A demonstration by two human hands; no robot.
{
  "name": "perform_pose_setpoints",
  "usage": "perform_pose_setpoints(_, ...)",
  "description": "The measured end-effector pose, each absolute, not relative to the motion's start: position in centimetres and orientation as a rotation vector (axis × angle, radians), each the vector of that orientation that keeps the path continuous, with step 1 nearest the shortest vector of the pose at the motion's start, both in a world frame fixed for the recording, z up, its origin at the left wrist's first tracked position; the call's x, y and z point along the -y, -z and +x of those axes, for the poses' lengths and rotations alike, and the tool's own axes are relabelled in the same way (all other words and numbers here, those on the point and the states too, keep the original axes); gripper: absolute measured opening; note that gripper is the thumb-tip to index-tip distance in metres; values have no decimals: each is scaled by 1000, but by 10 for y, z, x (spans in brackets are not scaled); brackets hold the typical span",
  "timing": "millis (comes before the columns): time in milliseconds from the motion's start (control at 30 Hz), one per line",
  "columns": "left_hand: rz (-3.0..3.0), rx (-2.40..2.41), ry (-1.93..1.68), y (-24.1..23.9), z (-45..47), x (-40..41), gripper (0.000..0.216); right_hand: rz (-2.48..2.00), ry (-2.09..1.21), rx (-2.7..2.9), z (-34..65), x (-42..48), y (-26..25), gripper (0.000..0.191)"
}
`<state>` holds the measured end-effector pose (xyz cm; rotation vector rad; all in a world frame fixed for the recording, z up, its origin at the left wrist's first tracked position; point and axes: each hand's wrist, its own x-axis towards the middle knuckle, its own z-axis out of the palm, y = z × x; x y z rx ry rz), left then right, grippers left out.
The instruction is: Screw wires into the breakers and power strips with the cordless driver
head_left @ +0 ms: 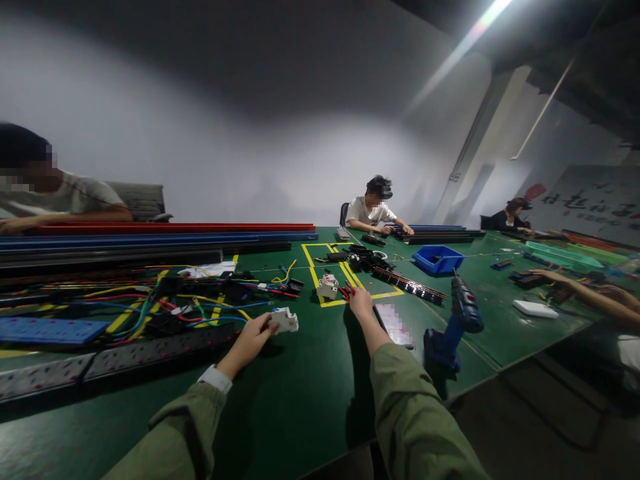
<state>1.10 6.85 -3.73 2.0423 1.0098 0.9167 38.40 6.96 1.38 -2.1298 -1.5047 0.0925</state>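
My left hand (250,340) grips a white circuit breaker (285,321) by its left end, a little above the green table. My right hand (360,300) reaches forward, its fingers closed on a small red and dark object (345,291) whose kind I cannot make out. Just left of those fingertips stands another white circuit breaker (328,286), inside the yellow tape outline. A phone (393,325) with a lit screen lies right beside my right wrist.
A blue cordless drill (460,317) stands to the right, with a blue bin (438,259) behind it. Power strips (160,351) and loose coloured wires (195,303) cover the left side. Long red and blue rails (200,228) lie at the back. Several people work around the table.
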Motion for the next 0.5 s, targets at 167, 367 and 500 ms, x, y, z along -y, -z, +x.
perform_pose_setpoints(167, 1636, -870, -1071, 25, 11, -63, 63, -2121, -103, 1365, 379, -70, -6, 27)
perform_pose_setpoints(367, 1426, -853, -1162, 15, 9, -57, 76, -1952, -92, 1265, 365, -54, -14, 35)
perform_pose_setpoints(500, 1347, -837, -1186, 16, 8, -57, 81, -1709, -192, 1336, 332, -36, -26, 35)
